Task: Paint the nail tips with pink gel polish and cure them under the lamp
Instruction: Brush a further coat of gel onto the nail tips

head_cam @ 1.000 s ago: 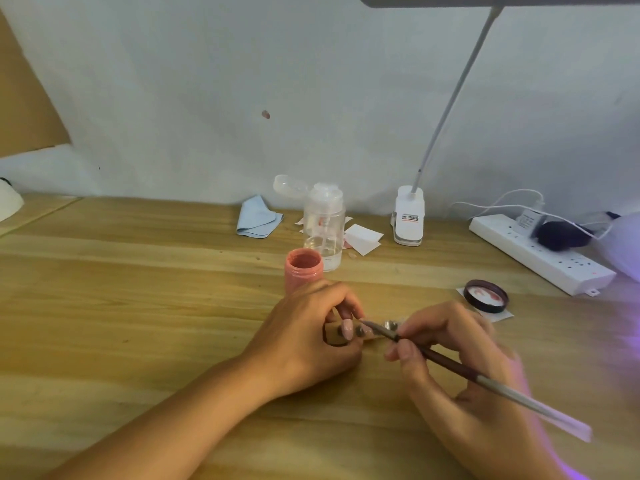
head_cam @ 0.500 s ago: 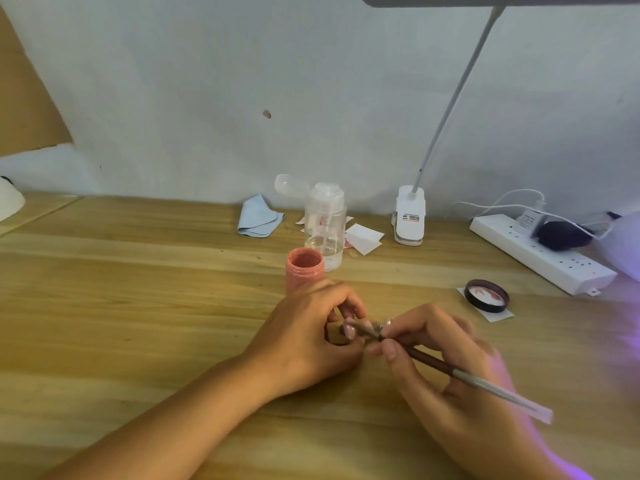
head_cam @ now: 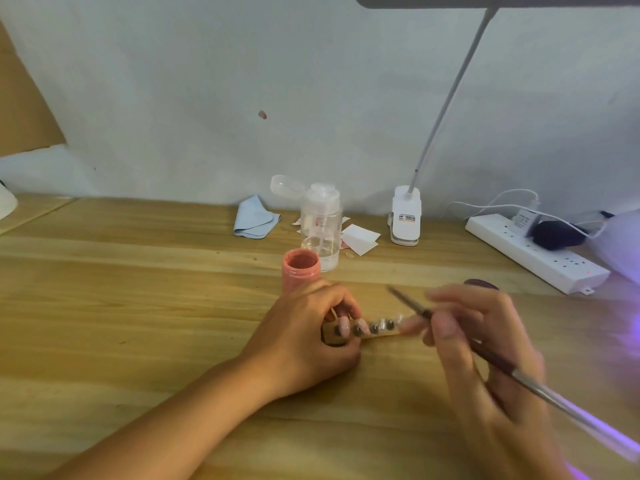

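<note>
— Well, nearest us the right hand (head_cam: 485, 344) pinches the brush (head_cam: 498, 362), which has just lifted off the nail tips (head_cam: 375, 327).
— And the left hand (head_cam: 304, 337)?
— Gripping their wooden strip (head_cam: 381, 335) mid-table. Reloading, I'd guess: the open pink gel jar (head_cam: 300, 268) stands just beyond; the purple-glowing lamp (head_cam: 620, 240) waits far right.

1. Blue cloth (head_cam: 254, 218): folded, lying on the wooden table (head_cam: 138, 289) near the wall.
2. Clear bottle (head_cam: 320, 233): upright, just right of the cloth, cap flipped open.
3. White paper slips (head_cam: 360, 239): flat beside the bottle.
4. White power strip (head_cam: 533, 252): far right, black plug (head_cam: 554, 237) inserted.
</note>
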A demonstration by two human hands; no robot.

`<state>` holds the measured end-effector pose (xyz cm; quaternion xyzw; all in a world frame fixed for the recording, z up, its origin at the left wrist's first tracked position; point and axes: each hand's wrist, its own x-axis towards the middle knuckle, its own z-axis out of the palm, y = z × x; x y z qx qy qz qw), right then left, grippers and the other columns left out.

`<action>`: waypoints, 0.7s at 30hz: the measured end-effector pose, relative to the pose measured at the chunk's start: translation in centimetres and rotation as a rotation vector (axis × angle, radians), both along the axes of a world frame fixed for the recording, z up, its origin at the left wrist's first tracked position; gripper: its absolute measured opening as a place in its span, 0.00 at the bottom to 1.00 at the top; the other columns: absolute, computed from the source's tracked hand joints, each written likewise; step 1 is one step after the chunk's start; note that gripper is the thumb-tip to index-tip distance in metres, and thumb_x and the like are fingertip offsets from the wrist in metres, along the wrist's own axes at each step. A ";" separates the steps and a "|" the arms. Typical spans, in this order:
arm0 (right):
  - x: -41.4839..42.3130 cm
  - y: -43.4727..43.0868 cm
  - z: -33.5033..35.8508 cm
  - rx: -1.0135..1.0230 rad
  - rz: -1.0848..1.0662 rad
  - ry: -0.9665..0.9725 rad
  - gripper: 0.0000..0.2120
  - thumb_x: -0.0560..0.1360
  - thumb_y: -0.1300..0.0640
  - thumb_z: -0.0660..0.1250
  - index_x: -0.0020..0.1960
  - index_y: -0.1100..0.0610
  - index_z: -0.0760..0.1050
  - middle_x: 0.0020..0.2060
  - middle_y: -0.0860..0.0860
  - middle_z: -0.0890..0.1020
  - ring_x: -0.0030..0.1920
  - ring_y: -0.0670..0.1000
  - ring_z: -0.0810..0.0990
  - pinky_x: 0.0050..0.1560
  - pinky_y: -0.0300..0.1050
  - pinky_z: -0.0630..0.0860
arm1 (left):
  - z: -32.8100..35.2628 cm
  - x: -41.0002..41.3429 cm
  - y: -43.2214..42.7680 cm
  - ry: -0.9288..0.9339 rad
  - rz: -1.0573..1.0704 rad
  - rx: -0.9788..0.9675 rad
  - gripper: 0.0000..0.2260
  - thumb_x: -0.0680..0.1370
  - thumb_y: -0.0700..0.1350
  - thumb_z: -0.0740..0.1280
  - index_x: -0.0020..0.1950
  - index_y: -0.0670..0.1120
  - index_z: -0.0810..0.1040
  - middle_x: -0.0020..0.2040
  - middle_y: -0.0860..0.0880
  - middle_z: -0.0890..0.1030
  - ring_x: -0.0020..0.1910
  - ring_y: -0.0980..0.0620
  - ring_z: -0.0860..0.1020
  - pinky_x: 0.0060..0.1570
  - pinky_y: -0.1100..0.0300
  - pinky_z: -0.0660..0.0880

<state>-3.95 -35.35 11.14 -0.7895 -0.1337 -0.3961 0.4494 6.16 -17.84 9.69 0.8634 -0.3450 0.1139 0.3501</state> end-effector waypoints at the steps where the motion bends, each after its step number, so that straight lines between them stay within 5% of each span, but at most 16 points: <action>1: 0.3 0.0 0.0 -0.023 -0.031 0.007 0.09 0.79 0.48 0.60 0.58 0.43 0.74 0.45 0.41 0.85 0.51 0.53 0.82 0.51 0.58 0.75 | 0.0 0.0 0.0 0.002 0.002 -0.001 0.08 0.67 0.50 0.70 0.46 0.56 0.77 0.42 0.60 0.77 0.44 0.59 0.76 0.42 0.66 0.71; 4: 1.2 -0.5 -0.3 -0.280 -0.142 0.061 0.09 0.77 0.50 0.64 0.57 0.44 0.75 0.51 0.35 0.79 0.57 0.38 0.75 0.58 0.50 0.71 | 0.1 -0.2 0.1 -0.002 0.001 -0.008 0.10 0.66 0.50 0.70 0.46 0.57 0.76 0.43 0.60 0.75 0.44 0.60 0.76 0.41 0.63 0.72; 9: 1.9 -0.6 -1.0 -0.467 -0.128 0.209 0.19 0.68 0.52 0.71 0.55 0.43 0.69 0.54 0.28 0.73 0.60 0.32 0.68 0.67 0.33 0.54 | 0.5 -0.6 0.0 -0.078 -0.008 0.000 0.11 0.66 0.53 0.69 0.47 0.57 0.75 0.43 0.60 0.74 0.43 0.60 0.75 0.43 0.62 0.72; 15: 2.2 -0.8 -1.4 -0.505 -0.139 0.200 0.22 0.66 0.61 0.75 0.53 0.46 0.69 0.50 0.31 0.75 0.57 0.37 0.71 0.65 0.32 0.56 | 0.8 -1.0 -0.1 -0.193 -0.049 0.062 0.10 0.67 0.51 0.71 0.46 0.55 0.76 0.42 0.61 0.73 0.43 0.63 0.71 0.46 0.69 0.66; 21: 2.1 -0.8 -1.2 -0.550 -0.159 0.146 0.21 0.69 0.58 0.75 0.54 0.48 0.67 0.41 0.35 0.78 0.51 0.42 0.74 0.62 0.32 0.58 | 0.9 -1.4 -0.3 -0.279 -0.073 0.104 0.09 0.67 0.50 0.71 0.45 0.53 0.76 0.42 0.59 0.74 0.43 0.59 0.71 0.45 0.66 0.67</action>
